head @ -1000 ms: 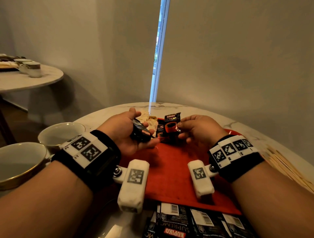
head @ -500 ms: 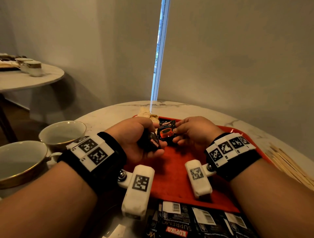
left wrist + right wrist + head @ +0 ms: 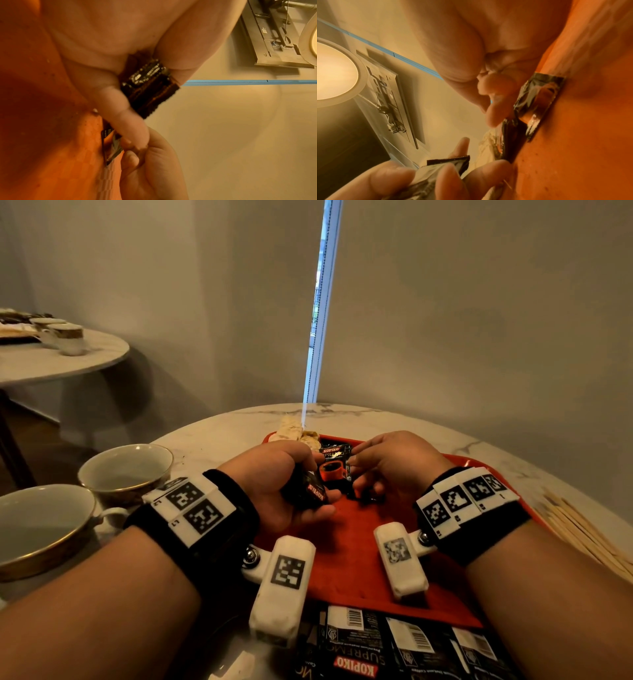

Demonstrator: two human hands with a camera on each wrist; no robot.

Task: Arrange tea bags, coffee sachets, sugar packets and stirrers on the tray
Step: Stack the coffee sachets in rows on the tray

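I'm seeing more coffee sachets [image 3: 404, 648] lying off the tray's [image 3: 346, 542] near edge. Left hand [image 3: 274, 484] is gripping a sachet stack [image 3: 310, 491]; its wrist view is showing stacked edges. Right hand [image 3: 394, 467] is pinching a sachet [image 3: 335, 469] standing near the far edge.

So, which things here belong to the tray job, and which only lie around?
For the job:
red tray
coffee sachet on it
sachets in left hand
wooden stirrers
sachet strip

Lying about:
two cups
side table
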